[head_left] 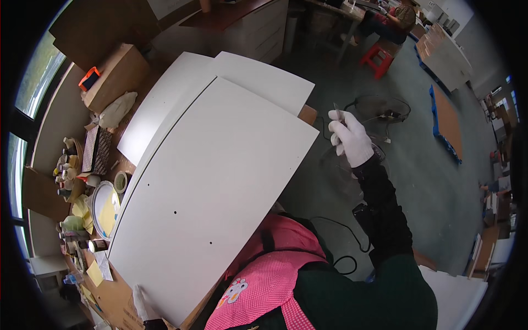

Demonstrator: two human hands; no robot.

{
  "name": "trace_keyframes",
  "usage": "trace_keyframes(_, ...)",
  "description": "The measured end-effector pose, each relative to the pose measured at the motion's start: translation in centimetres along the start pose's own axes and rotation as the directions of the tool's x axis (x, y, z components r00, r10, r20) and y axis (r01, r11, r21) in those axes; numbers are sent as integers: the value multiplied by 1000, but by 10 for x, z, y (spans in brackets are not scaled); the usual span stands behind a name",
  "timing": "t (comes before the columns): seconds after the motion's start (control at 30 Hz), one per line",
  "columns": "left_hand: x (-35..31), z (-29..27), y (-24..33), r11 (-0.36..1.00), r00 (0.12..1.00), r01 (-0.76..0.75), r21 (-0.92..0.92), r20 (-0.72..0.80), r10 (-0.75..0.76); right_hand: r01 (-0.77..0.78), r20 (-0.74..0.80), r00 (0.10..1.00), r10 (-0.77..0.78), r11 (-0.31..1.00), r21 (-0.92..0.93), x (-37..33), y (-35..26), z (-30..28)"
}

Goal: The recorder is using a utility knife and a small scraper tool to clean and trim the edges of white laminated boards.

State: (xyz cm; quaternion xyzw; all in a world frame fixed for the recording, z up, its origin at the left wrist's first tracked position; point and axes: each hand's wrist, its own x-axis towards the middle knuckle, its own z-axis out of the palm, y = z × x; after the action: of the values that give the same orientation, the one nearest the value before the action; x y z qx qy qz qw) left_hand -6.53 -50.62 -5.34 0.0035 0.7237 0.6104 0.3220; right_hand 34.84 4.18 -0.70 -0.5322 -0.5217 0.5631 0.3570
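Observation:
A large white panel (214, 165) with a few small dark holes lies in front of me on top of other white panels (170, 93). My right hand (352, 140), in a white glove, is raised beyond the panel's right edge. Its fingers are closed on a thin, slender pointed strip (336, 110), too small to name. At the panel's near left corner is my gloved left hand (141, 303), its visible fingers stretched out beside the edge. Part of that hand is cut off by the view.
Along the left of the workbench (118, 297) stand bottles (69, 170), a tape roll (121, 181) and a round white lid (104, 206). A fan (382, 109) and cables are on the floor at right. Farther back, a person (399, 22) sits near a red stool (377, 59).

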Motion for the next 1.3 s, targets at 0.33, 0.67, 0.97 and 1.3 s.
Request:
trace_keyframes(0.33, -12, 45, 13, 729, 873, -137, 671, -267, 409, 588, 215, 774, -595, 551, -592, -72, -17, 71)
trace_keyframes(0.67, -16, 45, 14, 794, 891, -172, 583, -252, 378, 513, 267, 713, -648, 222, -829, -34, -7, 42)
trace_keyframes(0.97, -12, 53, 14, 811, 892, -169, 560, -263, 368, 813, 595, 580, -557, 444, -376, -99, -5, 79)
trace_keyframes(1.3, -5, 44, 15, 806, 893, -195, 559, -238, 381, 371, 28, 760, -650, 398, -839, 21, 7, -28)
